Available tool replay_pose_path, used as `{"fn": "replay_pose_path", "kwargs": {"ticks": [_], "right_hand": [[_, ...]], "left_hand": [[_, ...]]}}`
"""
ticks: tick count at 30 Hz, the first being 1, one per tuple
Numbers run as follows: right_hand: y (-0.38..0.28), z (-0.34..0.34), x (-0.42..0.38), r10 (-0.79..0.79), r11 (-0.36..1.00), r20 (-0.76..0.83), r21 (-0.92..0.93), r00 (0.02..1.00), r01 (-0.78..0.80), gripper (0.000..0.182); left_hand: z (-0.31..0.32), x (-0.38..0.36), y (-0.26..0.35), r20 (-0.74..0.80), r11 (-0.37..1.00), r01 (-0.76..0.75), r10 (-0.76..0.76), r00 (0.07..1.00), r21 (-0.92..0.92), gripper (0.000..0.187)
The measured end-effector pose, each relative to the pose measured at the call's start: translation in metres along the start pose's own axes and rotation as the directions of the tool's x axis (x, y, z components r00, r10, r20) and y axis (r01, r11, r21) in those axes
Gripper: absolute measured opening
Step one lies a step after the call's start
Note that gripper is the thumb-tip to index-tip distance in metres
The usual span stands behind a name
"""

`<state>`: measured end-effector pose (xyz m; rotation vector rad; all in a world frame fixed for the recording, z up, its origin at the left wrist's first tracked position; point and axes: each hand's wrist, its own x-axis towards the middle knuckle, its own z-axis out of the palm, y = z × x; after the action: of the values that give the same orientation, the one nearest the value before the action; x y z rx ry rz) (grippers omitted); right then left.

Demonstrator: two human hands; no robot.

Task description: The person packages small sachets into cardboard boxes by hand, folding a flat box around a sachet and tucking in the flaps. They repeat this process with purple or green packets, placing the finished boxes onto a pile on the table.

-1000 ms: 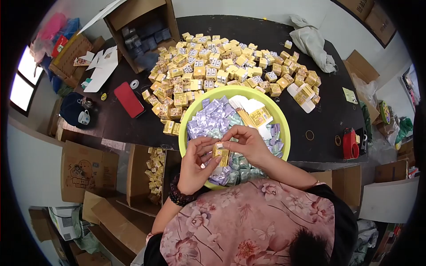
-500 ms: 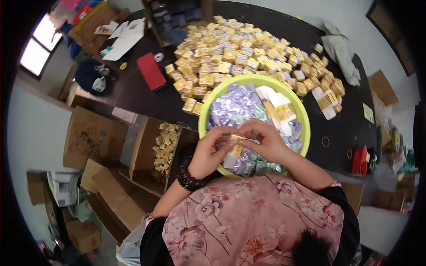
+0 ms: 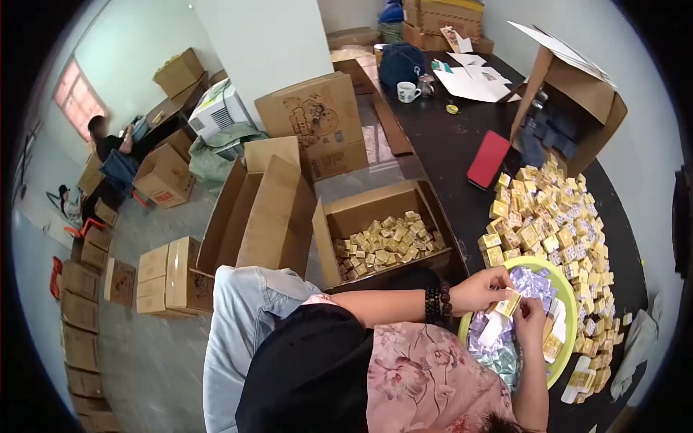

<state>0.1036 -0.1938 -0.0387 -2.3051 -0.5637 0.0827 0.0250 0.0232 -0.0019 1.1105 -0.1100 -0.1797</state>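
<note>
Over a lime-green basin (image 3: 570, 317), my left hand (image 3: 480, 290), with dark beads at the wrist, pinches a small yellow box (image 3: 508, 303). A white flap hangs from the box. My right hand (image 3: 533, 323) has its fingers bent at the right side of the same box; its fingertips are partly hidden. Shiny lilac sachets (image 3: 533, 283) and green sachets (image 3: 503, 364) fill the basin. Flat yellow-and-white cartons (image 3: 554, 332) lie along its right inside. A big heap of small yellow boxes (image 3: 570, 224) covers the table beside the basin.
Left of the table, an open cardboard box (image 3: 440, 209) holds many small yellow boxes. A red phone-like case (image 3: 488, 160), a mug (image 3: 408, 92) and a tilted carton (image 3: 585, 108) are on the table. Stacked cartons (image 3: 170, 278) stand on the floor. Another person (image 3: 114, 144) sits far left.
The view has swung left, so basin and hands now appear at the right. The small yellow box stays in my hands, with its white flap now showing more plainly.
</note>
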Motion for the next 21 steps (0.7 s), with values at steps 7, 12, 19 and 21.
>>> {"fn": "replay_pose_path", "kwargs": {"ticks": [7, 12, 19, 21], "right_hand": [[0.015, 0.008, -0.003, -0.023, 0.998, 0.098, 0.059, 0.995, 0.018, 0.024], [-0.001, -0.01, -0.003, 0.165, 0.984, 0.309, 0.005, 0.937, -0.176, 0.025], [-0.002, -0.031, -0.022, 0.225, 0.88, 0.344, 0.329, 0.912, -0.342, 0.029], [0.005, -0.038, -0.029, 0.207, 0.834, 0.349, 0.425, 0.914, -0.352, 0.028]], "left_hand": [[-0.005, -0.007, 0.017, 0.174, 0.905, 0.295, -0.252, 0.952, -0.306, 0.04], [-0.012, 0.001, 0.006, 0.102, 0.921, 0.261, -0.241, 0.965, -0.288, 0.037], [-0.021, 0.005, 0.006, 0.102, 0.861, 0.288, -0.271, 0.957, -0.419, 0.04], [-0.017, 0.004, 0.01, 0.015, 0.865, 0.288, -0.31, 0.951, -0.411, 0.031]]}}
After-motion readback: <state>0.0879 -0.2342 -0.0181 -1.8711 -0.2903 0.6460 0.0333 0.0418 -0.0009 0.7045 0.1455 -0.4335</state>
